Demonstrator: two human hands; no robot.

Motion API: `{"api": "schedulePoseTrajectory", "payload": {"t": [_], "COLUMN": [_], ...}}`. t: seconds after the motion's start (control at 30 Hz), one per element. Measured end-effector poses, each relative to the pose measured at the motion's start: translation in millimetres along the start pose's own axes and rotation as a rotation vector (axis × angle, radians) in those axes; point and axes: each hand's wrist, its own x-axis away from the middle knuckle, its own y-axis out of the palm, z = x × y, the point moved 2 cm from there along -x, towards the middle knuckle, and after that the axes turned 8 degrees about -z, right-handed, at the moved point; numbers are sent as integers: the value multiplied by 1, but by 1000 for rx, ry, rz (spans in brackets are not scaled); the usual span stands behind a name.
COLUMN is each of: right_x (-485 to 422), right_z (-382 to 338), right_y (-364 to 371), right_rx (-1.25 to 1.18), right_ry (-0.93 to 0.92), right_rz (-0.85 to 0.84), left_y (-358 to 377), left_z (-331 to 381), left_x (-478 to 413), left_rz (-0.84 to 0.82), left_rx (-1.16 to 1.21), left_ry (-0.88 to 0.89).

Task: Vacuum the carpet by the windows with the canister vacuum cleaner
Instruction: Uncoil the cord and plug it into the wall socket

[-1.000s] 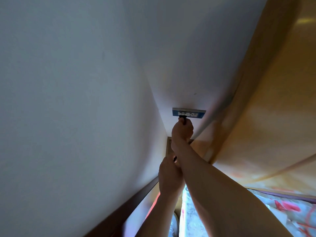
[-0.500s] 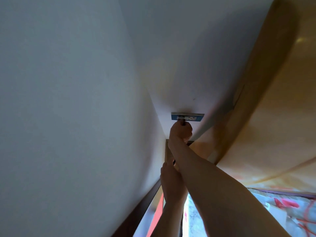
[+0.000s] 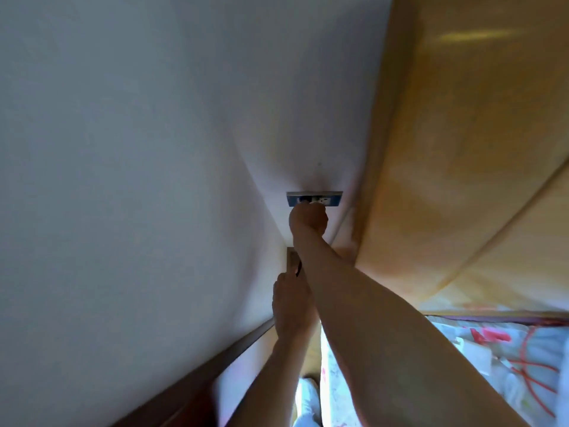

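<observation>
Your right hand (image 3: 308, 218) is at the far end of a narrow gap. It is closed into a fist against the left end of the wall socket (image 3: 314, 199). A small dark plug (image 3: 303, 199) shows just above the knuckles, at the face of the socket. I judge that your fingers are curled round its body, though the grip itself is hidden.

Your left hand (image 3: 291, 306) is nearer to you, low against the wall (image 3: 123, 180). Its fingers are wrapped round a dark cord (image 3: 298, 268), of which only a short piece shows beyond them.

The canister vacuum cleaner is not in view, nor are the carpet and windows. The work is at the powering-up step.

A wooden panel (image 3: 462, 149) closes the gap on the right, with patterned bedding (image 3: 508, 349) near you at lower right.

Handling, by judgement:
- The plug is small and rigid. Hold it by the body and push straight in, with your fingertips clear of the pins.
- The cord is light and limp and will slide through a loose grip. Keep slack in it so nothing drags on the plug.
- I cannot tell whether the plug is fully seated.
</observation>
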Motion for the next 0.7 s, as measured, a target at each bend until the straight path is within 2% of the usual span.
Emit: {"api": "schedulePoseTrajectory", "payload": {"t": [0.17,0.23,0.37,0.5,0.7], "right_x": [54,73,122,182,279], "right_z": [11,19,34,45,87], "right_y": [-20,-34,-63,-85,-96], "right_rx": [422,582,825,1112,1353], "right_ry": [-300,-411,-498,-690,-800], "right_rz": [-148,-189,-339,-332,-275], "left_y": [-1,0,-5,-18,-57], "left_z": [-13,-17,-25,-50,-120], "left_x": [18,30,67,116,213], "left_rz": [-88,-206,-385,-370,-317], "left_rx": [-127,-234,-508,-764,-729], "left_ry": [15,35,138,219,278]}}
